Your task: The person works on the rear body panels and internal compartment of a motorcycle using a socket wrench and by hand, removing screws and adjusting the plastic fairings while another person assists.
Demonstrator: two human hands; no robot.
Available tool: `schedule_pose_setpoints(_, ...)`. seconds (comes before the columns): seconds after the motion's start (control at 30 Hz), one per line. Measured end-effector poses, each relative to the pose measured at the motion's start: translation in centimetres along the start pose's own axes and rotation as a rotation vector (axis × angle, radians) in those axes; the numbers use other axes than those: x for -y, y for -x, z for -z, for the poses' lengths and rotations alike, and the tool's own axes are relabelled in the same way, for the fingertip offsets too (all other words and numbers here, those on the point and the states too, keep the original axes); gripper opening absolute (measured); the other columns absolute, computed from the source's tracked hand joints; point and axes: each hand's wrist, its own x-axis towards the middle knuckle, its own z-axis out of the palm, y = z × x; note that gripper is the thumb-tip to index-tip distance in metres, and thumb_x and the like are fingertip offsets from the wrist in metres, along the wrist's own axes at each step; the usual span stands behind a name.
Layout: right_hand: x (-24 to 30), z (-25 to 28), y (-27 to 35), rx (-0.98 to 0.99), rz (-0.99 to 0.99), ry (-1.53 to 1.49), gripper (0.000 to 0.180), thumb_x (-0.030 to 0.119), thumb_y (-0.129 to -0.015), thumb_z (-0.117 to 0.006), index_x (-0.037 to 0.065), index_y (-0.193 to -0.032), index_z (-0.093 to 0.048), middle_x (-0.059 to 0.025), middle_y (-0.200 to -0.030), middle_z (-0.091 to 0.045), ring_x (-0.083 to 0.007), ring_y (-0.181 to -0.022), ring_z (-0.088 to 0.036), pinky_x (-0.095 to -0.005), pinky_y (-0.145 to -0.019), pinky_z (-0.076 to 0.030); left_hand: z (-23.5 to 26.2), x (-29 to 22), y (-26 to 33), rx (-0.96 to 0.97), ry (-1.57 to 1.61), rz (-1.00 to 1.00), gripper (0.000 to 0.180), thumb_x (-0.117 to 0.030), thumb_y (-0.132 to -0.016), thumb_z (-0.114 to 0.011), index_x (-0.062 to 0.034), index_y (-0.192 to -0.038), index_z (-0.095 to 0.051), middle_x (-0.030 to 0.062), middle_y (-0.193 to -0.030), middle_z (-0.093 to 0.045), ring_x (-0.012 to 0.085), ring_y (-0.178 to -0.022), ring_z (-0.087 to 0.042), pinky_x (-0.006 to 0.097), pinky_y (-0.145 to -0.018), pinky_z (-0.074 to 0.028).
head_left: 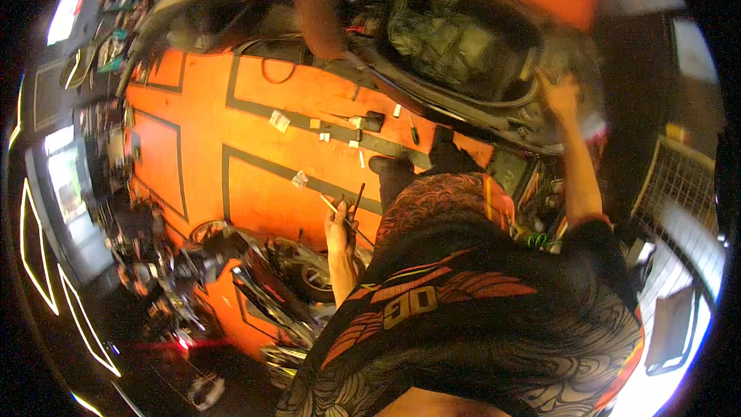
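A screwdriver point(414, 137) litters the floor point(270, 199) between my left hand point(338, 230), clasping thin sticks point(360, 198), and my right hand point(563, 100), grip unclear, at the scooter point(421, 98).

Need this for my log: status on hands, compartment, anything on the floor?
Left hand holds slim dark tool and pale stick. Right hand by compartment rim, blurred; contact unclear. Compartment open. Green-handled tool, small parts on orange floor.

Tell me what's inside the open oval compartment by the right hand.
Inside the compartment, uneven greenish-grey shapes show, too blurred to tell whether contents or lining. Anything beneath them is covered and cannot be seen.
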Motion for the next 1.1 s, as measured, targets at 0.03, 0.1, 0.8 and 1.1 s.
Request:
schedule_pose_setpoints(0.03, 2.6, 2.5, 1.0, 0.053, -0.043, -0.071, 0.111, 0.074, -0.065, -0.058, -0.004, -0.135, -0.024, -0.0324, -0.127, -0.044, -0.0381, -0.120, -0.046, -0.0404, -0.096, -0.039, 0.2, 0.6, -0.6, -0.008, 0.062, -0.030, 0.030, -0.015, -0.091, -0.056, -0.0006, -0.117, -0.051, 0.0036, -0.083, -0.055, 0.0082, -0.058, -0.043, 0.023, -0.048, -0.036)
schedule_pose_setpoints(0.1, -0.3, 0.7, -1.4, 0.159, 0.096, -0.086, 0.117, 0.075, -0.065, -0.057, -0.005, -0.139, -0.013, -0.0337, -0.121, -0.049, -0.0400, -0.116, -0.049, -0.0411, -0.095, -0.040, -0.8, 0.3, -1.0, 0.024, 0.099, -0.018, 0.029, -0.013, -0.090, -0.057, -0.0012, -0.116, -0.051, 0.0043, -0.086, -0.058, 0.0068, -0.059, -0.043, 0.021, -0.048, -0.035)
schedule_pose_setpoints(0.8, 7.2, 6.5, 7.4, -0.086, 0.307, 0.364, 0.065, 0.044, -0.090, -0.048, -0.004, -0.133, -0.035, -0.0321, -0.130, -0.039, -0.0428, -0.115, -0.046, -0.0435, -0.093, -0.042, 1.5, 4.9, -3.3, 0.041, 0.200, -0.040, 0.031, -0.017, -0.089, -0.059, -0.0064, -0.117, -0.053, 0.0049, -0.094, -0.063, 0.0060, -0.063, -0.049, 0.019, -0.049, -0.039)
schedule_pose_setpoints(1.1, -5.1, -1.2, 3.3, -0.163, 0.715, 0.305, 0.049, 0.020, -0.082, -0.058, -0.004, -0.123, -0.047, -0.0263, -0.125, -0.048, -0.0372, -0.115, -0.047, -0.0421, -0.100, -0.037, 6.0, 5.1, -3.4, -0.094, 0.242, -0.006, 0.033, -0.018, -0.088, -0.059, -0.0062, -0.118, -0.051, 0.0041, -0.089, -0.059, 0.0085, -0.059, -0.049, 0.021, -0.046, -0.039)
